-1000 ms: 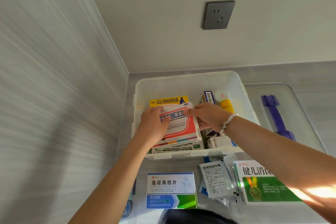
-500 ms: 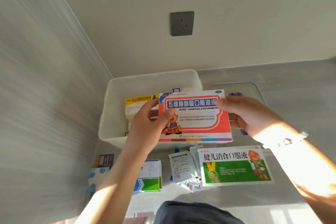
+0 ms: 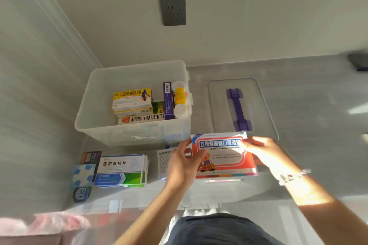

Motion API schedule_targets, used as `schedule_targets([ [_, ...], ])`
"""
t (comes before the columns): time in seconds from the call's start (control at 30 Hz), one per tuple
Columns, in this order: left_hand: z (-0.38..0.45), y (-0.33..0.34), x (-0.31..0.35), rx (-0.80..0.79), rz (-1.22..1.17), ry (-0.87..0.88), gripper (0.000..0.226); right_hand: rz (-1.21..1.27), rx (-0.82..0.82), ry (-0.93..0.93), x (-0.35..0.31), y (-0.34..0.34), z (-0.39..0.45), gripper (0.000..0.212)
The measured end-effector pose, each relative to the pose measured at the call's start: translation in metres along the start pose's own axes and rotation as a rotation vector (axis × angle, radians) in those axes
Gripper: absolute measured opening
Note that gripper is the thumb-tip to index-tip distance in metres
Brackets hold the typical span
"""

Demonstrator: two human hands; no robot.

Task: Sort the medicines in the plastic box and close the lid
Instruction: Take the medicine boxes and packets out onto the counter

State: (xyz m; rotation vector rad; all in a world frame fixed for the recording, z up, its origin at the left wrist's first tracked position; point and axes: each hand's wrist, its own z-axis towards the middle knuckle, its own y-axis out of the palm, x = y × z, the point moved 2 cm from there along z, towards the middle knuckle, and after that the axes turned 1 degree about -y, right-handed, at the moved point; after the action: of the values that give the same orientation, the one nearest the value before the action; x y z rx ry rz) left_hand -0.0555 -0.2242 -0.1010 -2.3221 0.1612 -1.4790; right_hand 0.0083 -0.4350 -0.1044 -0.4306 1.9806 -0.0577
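Left hand (image 3: 183, 167) pinches the left edge of the red-bordered medicine box (image 3: 224, 155), thumb on its printed face; right hand (image 3: 264, 151) grips the right edge, fingers curled over the top corner; the carton sits flat and face-up between them, in front of the plastic box (image 3: 103, 125) and low over the tabletop (image 3: 308, 95); a second ago this same carton lay inside the plastic box on top of the stack, half a second ago it was lifted clear above the rim, so it has come out and down toward the loose items; judged: the contents are being emptied or re-ordered, not yet packed; still inside are a yellow carton (image 3: 132, 98), a blue upright carton (image 3: 168, 100) and yellow-capped bottles (image 3: 180, 95); on the tabletop to the left lies a blue-and-green carton (image 3: 121, 171); the lid (image 3: 219, 101), with its purple handle (image 3: 238, 108), rests right of the plastic box, off it; closing looks a long way off.
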Motion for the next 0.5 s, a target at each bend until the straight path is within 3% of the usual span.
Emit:
schedule_targets([
  [0.07,0.008,0.013,-0.006,0.024,0.06,0.009,0.023,-0.129,0.139,-0.025,0.008,0.009,0.007,0.009],
  [0.2,0.019,0.031,-0.015,0.046,0.163,0.005,0.031,-0.186,0.255,-0.009,0.022,0.015,0.018,0.025],
  [0.4,0.018,0.038,-0.021,0.061,0.201,0.002,0.029,-0.305,0.21,-0.034,0.025,0.019,0.02,0.028],
  [0.5,0.01,0.035,-0.013,0.111,0.162,0.078,0.027,-0.318,0.285,-0.087,0.021,0.017,0.015,0.038],
])
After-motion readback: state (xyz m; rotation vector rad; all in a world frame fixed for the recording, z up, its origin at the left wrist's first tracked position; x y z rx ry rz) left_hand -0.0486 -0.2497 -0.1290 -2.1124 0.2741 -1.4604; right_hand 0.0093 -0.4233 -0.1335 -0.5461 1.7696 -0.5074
